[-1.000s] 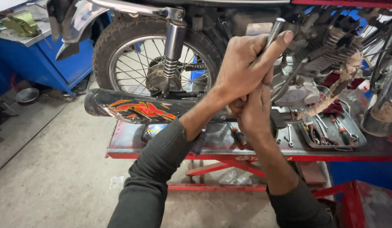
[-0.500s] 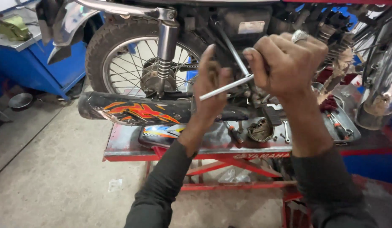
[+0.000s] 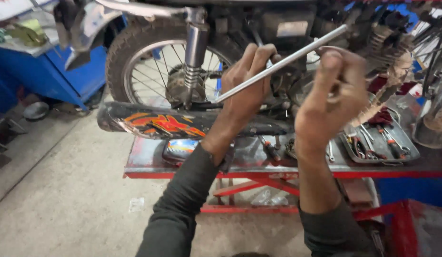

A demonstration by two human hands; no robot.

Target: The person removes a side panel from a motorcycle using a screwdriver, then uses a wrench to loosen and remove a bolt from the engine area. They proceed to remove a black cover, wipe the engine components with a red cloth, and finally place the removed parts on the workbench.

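Observation:
A motorcycle stands on a red lift table, its rear wheel and black exhaust pipe with orange flame graphics facing me. A long shiny metal rod slants from lower left to upper right across the engine area. My left hand wraps around the rod's middle, fingers curled over it. My right hand is closed near the rod's upper end, gripping a bar there; what lies inside the fist is hidden. The chrome shock absorber rises left of my left hand.
A grey tray of hand tools sits on the lift table at the right. Loose screwdrivers and a small colourful box lie under the exhaust. A blue workbench stands at the far left, with a metal bowl on the concrete floor.
The rod has swung up to a steeper slant and my left hand has risen onto its middle. My right hand has shifted lower and to the right.

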